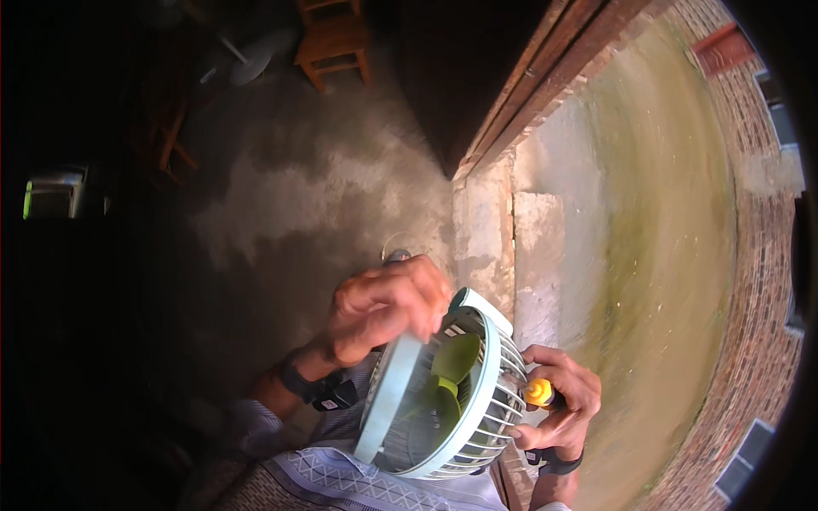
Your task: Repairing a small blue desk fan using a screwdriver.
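A small desk fan with a pale blue rim (487,375) and a white wire cage is held in front of my body, its green blades (456,358) exposed at the side. Its round front grille (388,396) is tilted away from the rim, leaving a gap at the top. My left hand (388,307), slightly blurred, has its fingers curled over the top edge of that grille. Behind the rear cage, my right hand (567,400) grips a screwdriver (538,392) with a yellow and black handle. Its thumb and fingertips touch the cage wires.
Wooden chairs (332,47) stand on the concrete floor (281,187) at the far left. A brown door frame (520,102) and stone sill (486,230) lie ahead. Outside, bare ground (656,255) runs to a brick wall (750,281). A small dark object (398,255) shows beyond my left hand.
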`<action>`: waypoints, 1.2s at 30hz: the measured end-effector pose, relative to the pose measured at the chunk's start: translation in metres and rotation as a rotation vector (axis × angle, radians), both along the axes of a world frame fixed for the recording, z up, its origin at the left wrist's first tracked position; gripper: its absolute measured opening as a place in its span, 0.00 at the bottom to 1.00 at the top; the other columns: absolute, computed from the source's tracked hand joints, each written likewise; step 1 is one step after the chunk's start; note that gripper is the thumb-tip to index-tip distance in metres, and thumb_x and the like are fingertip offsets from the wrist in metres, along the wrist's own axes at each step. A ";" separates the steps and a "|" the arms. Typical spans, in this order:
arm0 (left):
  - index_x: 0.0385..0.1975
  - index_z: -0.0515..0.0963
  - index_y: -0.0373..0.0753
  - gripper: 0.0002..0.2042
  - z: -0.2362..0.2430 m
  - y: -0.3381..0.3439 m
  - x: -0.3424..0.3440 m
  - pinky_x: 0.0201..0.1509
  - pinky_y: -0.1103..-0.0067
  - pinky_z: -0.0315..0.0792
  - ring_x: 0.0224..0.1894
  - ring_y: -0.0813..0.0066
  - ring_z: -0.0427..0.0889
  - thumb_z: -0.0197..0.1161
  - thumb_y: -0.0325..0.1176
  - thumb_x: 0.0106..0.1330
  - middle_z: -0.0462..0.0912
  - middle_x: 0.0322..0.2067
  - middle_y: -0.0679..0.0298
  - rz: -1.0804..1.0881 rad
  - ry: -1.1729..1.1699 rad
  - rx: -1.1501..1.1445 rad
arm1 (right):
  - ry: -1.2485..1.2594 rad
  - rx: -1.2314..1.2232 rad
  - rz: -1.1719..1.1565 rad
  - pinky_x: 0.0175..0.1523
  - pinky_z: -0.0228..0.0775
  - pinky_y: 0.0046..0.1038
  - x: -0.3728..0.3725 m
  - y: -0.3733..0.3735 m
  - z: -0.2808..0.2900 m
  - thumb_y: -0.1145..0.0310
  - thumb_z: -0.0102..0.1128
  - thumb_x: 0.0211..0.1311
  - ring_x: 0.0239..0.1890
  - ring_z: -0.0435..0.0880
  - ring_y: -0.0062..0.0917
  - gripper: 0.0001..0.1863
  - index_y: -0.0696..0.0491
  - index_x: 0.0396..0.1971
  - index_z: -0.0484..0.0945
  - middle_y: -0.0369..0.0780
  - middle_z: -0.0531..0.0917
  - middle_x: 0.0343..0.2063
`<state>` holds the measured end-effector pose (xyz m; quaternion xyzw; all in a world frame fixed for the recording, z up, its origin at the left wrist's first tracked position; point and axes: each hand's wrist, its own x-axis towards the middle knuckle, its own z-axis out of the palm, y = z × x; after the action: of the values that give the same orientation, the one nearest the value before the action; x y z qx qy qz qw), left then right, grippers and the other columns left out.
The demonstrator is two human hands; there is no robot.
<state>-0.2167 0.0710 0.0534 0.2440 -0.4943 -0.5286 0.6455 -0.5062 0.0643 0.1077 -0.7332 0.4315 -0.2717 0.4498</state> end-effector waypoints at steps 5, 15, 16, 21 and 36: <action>0.28 0.77 0.36 0.19 -0.007 0.004 -0.008 0.55 0.62 0.71 0.40 0.65 0.77 0.54 0.44 0.78 0.80 0.31 0.58 -0.009 0.111 0.068 | -0.012 -0.041 0.005 0.37 0.84 0.29 -0.001 0.002 -0.003 0.50 0.83 0.37 0.34 0.91 0.35 0.29 0.62 0.29 0.84 0.49 0.88 0.36; 0.43 0.79 0.32 0.20 -0.021 0.022 -0.009 0.68 0.56 0.67 0.54 0.57 0.79 0.52 0.46 0.77 0.81 0.45 0.50 -0.015 -0.008 0.169 | -0.029 0.007 -0.078 0.37 0.81 0.29 -0.008 0.023 -0.007 0.47 0.83 0.36 0.34 0.90 0.37 0.31 0.62 0.27 0.84 0.50 0.87 0.33; 0.43 0.79 0.32 0.20 -0.028 0.028 -0.007 0.68 0.56 0.67 0.54 0.57 0.79 0.52 0.46 0.77 0.81 0.45 0.50 -0.011 -0.007 0.175 | -0.019 -0.021 -0.084 0.37 0.81 0.30 -0.011 0.025 -0.007 0.46 0.83 0.37 0.34 0.90 0.37 0.31 0.62 0.27 0.84 0.50 0.87 0.33; 0.62 0.71 0.29 0.20 -0.078 0.067 0.009 0.69 0.69 0.69 0.61 0.67 0.77 0.49 0.38 0.80 0.78 0.58 0.53 -0.144 -0.146 0.727 | 0.005 -0.123 -0.099 0.35 0.81 0.30 -0.014 0.035 -0.008 0.41 0.81 0.40 0.31 0.89 0.36 0.34 0.61 0.25 0.82 0.51 0.87 0.32; 0.56 0.76 0.36 0.17 -0.095 0.092 0.021 0.59 0.81 0.69 0.51 0.86 0.74 0.52 0.43 0.81 0.79 0.47 0.71 -0.389 -0.168 0.875 | 0.013 -0.141 -0.160 0.37 0.77 0.30 0.007 0.054 -0.018 0.28 0.75 0.37 0.29 0.86 0.34 0.44 0.62 0.21 0.76 0.50 0.85 0.29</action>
<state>-0.1954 0.1627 -0.0421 0.4374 -0.3123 -0.7763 0.3294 -0.4988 0.1178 0.0895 -0.7278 0.4715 -0.3317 0.3714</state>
